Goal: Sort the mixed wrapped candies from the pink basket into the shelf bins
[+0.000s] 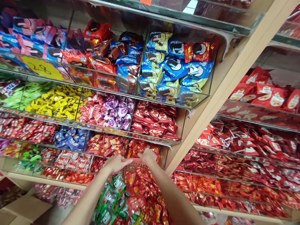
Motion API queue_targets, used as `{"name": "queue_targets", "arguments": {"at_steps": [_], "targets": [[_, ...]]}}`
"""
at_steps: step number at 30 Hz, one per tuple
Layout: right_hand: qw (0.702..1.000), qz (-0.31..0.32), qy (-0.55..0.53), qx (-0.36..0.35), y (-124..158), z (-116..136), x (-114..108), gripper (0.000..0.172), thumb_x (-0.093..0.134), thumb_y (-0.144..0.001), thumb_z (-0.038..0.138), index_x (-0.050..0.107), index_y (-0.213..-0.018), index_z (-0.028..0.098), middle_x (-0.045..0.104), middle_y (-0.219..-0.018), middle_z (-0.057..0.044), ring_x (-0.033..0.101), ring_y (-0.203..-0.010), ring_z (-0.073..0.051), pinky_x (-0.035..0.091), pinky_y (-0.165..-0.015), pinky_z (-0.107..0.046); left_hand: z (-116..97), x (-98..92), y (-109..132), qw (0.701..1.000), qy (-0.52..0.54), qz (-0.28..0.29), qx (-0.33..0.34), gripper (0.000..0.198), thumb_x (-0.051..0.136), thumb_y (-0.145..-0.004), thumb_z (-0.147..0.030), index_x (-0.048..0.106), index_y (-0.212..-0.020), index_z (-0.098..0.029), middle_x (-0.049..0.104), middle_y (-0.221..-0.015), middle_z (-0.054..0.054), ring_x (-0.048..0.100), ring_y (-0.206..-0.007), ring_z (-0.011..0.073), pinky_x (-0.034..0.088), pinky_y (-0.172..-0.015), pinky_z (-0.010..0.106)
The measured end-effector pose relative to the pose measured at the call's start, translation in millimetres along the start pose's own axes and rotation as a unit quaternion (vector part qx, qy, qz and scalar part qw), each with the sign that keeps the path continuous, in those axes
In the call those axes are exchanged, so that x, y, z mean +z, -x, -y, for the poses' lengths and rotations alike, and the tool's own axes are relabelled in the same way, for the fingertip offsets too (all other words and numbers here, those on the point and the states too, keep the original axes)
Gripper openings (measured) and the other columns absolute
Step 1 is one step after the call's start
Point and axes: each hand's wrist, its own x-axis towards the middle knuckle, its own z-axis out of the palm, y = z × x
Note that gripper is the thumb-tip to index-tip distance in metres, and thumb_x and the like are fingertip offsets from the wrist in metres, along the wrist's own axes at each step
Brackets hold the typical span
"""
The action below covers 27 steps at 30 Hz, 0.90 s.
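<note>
Both my hands reach forward to the far rim of a red plastic basket heaped with wrapped candies in red, green and yellow. My left hand grips the rim on the left, fingers curled over it. My right hand holds the rim on the right, fingers hooked over the edge, just below a shelf bin of red-wrapped sweets. The basket is tipped up against the shelving.
Glass-fronted shelves hold bins of wrapped snacks: blue and red biscuit packs on top, yellow, green, purple and red candies below. A yellow price tag sits at the left. A wooden post divides off shelves of red packets at the right.
</note>
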Motion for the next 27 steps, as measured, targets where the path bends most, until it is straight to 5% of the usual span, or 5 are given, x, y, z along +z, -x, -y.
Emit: {"name": "queue_targets", "arguments": {"at_steps": [8,16,21,27], "targets": [[0.999,0.013,-0.027,0.024,-3.5,-1.9,-16.7,0.046,0.054,-0.072,0.052,0.065,-0.097,0.015,0.066,-0.105,-0.017,0.061,-0.102,-0.029,0.047,-0.077,-0.036,0.7,-1.0,0.0,1.000,0.017,0.000,-0.005,0.072,0.025,-0.067,-0.084,0.060,-0.065,-0.021,0.066,-0.066,0.005,0.062,-0.065,0.0214,0.036,-0.056,0.025],[0.997,0.004,-0.058,-0.050,20.9,-17.1,-52.4,0.032,0.053,-0.073,0.048,0.061,-0.076,0.017,0.069,-0.080,-0.009,0.064,-0.075,-0.023,0.041,-0.058,-0.027,2.3,0.9,-3.0,1.000,0.019,0.003,0.008,0.072,0.024,-0.065,-0.085,0.056,-0.058,-0.021,0.061,-0.057,0.003,0.059,-0.059,0.0205,0.034,-0.053,0.025],[0.965,-0.058,-0.114,-0.231,83.5,-50.5,-48.4,0.026,0.045,-0.082,0.045,0.052,-0.087,0.021,0.062,-0.069,0.002,0.057,-0.061,-0.014,0.039,-0.055,-0.023,-1.8,-1.8,0.2,1.000,0.018,0.004,0.002,0.074,0.023,-0.065,-0.086,0.057,-0.060,-0.020,0.063,-0.061,0.004,0.061,-0.062,0.0209,0.034,-0.055,0.025],[0.882,-0.139,0.058,-0.446,135.2,-95.8,-9.7,0.013,0.057,-0.078,0.028,0.048,-0.084,0.021,0.062,-0.088,-0.004,0.058,-0.084,-0.021,0.043,-0.078,-0.034,-5.6,-6.3,4.4,1.000,0.006,0.008,-0.002,0.074,0.023,-0.066,-0.085,0.059,-0.064,-0.020,0.066,-0.065,0.005,0.062,-0.064,0.0214,0.036,-0.056,0.025]]}}
